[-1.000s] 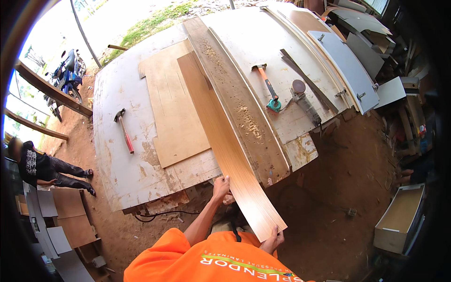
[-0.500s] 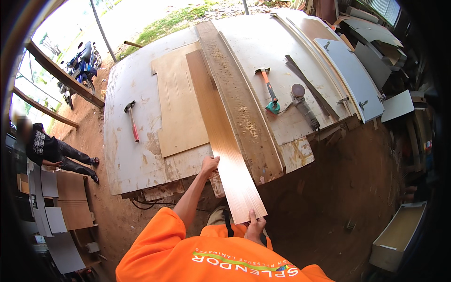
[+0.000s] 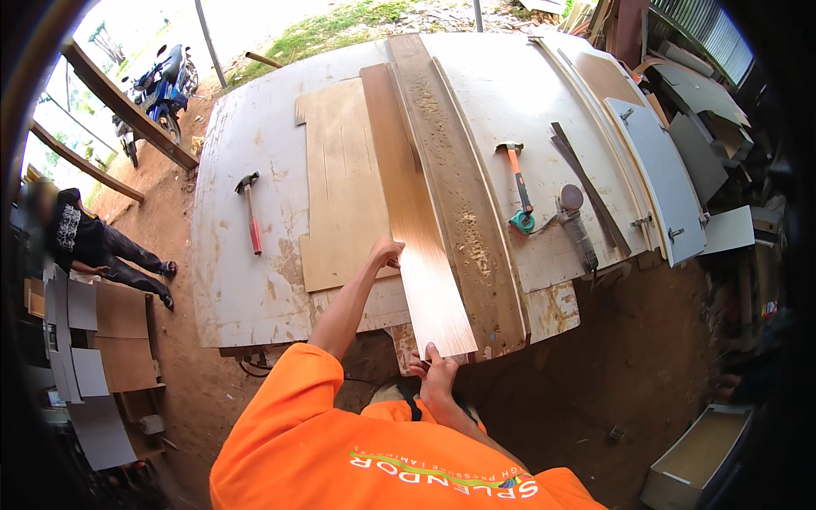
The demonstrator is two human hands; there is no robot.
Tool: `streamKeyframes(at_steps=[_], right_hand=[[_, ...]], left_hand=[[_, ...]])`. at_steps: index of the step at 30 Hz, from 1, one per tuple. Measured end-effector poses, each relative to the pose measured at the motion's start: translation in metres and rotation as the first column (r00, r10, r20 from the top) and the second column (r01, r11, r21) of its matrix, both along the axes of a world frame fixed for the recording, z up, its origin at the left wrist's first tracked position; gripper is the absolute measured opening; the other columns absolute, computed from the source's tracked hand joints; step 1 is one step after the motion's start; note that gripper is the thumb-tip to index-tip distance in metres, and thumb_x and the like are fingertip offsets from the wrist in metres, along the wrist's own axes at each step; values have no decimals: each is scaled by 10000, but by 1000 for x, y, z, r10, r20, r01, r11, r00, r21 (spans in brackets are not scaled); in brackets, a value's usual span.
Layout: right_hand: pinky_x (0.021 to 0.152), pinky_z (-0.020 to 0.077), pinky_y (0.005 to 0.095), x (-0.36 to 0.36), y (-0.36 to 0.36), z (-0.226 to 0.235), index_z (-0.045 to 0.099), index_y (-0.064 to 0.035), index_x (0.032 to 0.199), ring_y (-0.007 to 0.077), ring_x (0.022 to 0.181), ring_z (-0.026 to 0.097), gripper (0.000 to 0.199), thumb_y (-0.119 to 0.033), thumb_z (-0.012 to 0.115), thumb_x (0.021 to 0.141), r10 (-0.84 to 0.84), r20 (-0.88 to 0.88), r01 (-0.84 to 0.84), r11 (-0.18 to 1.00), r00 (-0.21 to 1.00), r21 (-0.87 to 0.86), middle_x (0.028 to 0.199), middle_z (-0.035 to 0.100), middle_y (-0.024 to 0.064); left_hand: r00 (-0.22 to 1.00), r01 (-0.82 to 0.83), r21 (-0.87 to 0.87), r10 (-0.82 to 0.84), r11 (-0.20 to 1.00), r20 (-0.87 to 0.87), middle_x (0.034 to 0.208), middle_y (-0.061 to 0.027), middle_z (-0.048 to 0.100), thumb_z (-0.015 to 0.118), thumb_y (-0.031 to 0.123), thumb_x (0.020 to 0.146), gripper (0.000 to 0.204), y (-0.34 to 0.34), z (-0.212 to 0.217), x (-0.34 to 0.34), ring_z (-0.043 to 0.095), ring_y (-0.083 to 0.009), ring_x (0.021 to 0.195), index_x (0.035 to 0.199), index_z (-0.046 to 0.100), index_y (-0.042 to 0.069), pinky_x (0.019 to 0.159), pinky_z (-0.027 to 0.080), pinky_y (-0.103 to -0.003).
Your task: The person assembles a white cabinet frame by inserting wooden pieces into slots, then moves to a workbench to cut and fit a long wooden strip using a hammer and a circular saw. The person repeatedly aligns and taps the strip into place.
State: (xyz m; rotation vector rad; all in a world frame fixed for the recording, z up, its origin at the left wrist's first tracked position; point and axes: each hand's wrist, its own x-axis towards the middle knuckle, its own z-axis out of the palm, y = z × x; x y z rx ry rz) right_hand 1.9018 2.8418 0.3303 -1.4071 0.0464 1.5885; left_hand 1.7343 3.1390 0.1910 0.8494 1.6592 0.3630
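A long wood-grain laminate strip [image 3: 406, 187] lies lengthwise on the worktable [image 3: 223, 297], its near part bright with glare. My left hand [image 3: 388, 252] is closed on the strip's left edge, about midway along the near half. At the near end, my right hand [image 3: 437, 376] grips the strip with the thumb on top and the fingers below. Along the strip's right side runs a worn, rough brown plank [image 3: 450, 195]. A thin plywood sheet [image 3: 340, 187] with a stepped outline lies to the left of it.
A red-handled hammer [image 3: 251, 212] lies at left. Right of the plank are an orange-and-black hammer [image 3: 517, 178], a teal tape measure [image 3: 523, 223], an angle grinder [image 3: 578, 225] and dark strips [image 3: 591, 187]. A hinged white door panel [image 3: 659, 183] lies far right. A person [image 3: 102, 242] stands at left.
Both hands have moved forward with the laminate strip, so its near end is now closer to the table's front edge. The view has shifted slightly.
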Motion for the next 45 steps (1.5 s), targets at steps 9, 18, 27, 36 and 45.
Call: streamKeyframes(at_steps=[9, 18, 27, 36, 45], right_hand=[[501, 520, 252, -34, 79, -41, 564, 48, 955, 172, 597, 627, 205, -142, 574, 1032, -181, 35, 185, 967, 983, -173, 835, 664, 140], [567, 624, 276, -71, 119, -102, 506, 44, 1061, 228, 666, 711, 182, -101, 604, 1013, -322, 154, 351, 904, 934, -242, 904, 651, 149], [546, 643, 289, -91, 186, -117, 531, 99, 1041, 273, 659, 733, 220, -97, 614, 989, -347, 203, 396, 864, 916, -311, 869, 682, 212], [604, 637, 290, -82, 257, -111, 606, -35, 957, 246, 718, 744, 188, -216, 647, 982, -187, 0, 167, 873, 982, -459, 879, 705, 124], [673, 631, 340, -88, 303, -141, 607, -23, 1025, 240, 825, 707, 120, -131, 580, 983, -154, -139, 116, 962, 978, -248, 981, 679, 136]], left_hand=[[961, 222, -35, -225, 974, -160, 639, -184, 697, 605, 356, 1019, 507, 82, -4, -26, 722, -296, 537, 803, 646, -100, 433, 585, -351], [863, 345, 184, -234, 920, -448, 648, -185, 700, 678, 332, 967, 456, 99, 28, -28, 701, -278, 537, 753, 698, -70, 569, 588, -384], [889, 456, 505, -348, 733, -298, 1050, -215, 699, 691, 85, 834, 278, -78, 53, -39, 670, -358, 987, 1091, 695, -21, 911, 534, -432], [839, 536, 546, -479, 644, -258, 1017, -175, 674, 639, -1, 734, 504, -58, 35, -35, 655, -330, 972, 1236, 629, -41, 897, 534, -400], [868, 428, 309, -482, 849, 122, 793, -105, 684, 586, 83, 734, 563, 36, 29, -53, 618, -143, 726, 1259, 631, -113, 668, 506, -297]])
